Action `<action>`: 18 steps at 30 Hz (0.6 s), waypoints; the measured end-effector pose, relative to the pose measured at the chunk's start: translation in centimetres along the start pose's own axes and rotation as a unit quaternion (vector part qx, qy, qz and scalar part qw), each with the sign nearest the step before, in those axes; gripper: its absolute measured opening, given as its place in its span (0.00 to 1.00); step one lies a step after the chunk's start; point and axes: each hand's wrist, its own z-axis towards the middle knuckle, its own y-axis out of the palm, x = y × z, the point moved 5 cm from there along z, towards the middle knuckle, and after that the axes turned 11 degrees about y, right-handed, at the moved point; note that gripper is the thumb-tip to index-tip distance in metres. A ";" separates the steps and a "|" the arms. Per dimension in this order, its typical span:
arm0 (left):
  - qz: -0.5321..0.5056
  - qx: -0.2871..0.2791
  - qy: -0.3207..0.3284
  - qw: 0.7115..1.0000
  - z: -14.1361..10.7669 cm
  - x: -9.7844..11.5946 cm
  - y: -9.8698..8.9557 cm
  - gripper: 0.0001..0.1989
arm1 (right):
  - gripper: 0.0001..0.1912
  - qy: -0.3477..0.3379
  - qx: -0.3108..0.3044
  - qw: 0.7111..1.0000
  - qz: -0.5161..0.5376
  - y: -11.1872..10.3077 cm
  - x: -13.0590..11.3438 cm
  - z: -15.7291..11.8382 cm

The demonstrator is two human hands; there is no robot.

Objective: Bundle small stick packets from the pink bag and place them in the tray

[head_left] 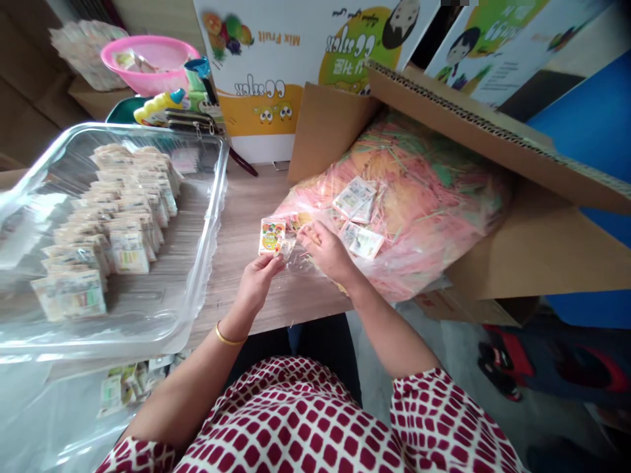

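Note:
My left hand is shut on a small colourful printed sachet, holding it upright by its lower edge. My right hand pinches a piece of clear plastic film close to that sachet. Just beyond my hands lies a large clear bag of pink and green drinking straws with several small sachets on top. A glass baking tray to my left holds rows of stacked sachets. My hands are above the edge of a wooden table.
The straw bag sits in an open cardboard box with a raised flap. Printed fruit posters stand behind the table. A pink basket and a wallet are at the back left. Loose sachets lie on plastic sheeting below the tray.

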 end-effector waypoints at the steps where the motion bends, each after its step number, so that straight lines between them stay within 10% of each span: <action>1: 0.002 -0.002 0.001 1.000 0.0 0.0 0.0 0.19 | 0.12 -0.010 -0.003 0.999 -0.032 0.1 -0.7 -0.7; 9: 0.018 -0.081 0.001 0.997 -1.0 0.3 1.0 0.20 | 0.12 0.060 -0.005 0.966 -0.252 0.9 -0.2 -0.7; 18: 0.020 -0.074 0.015 0.997 -1.1 0.6 1.1 0.20 | 0.25 0.032 -0.077 0.988 0.129 -1.3 -0.5 -0.7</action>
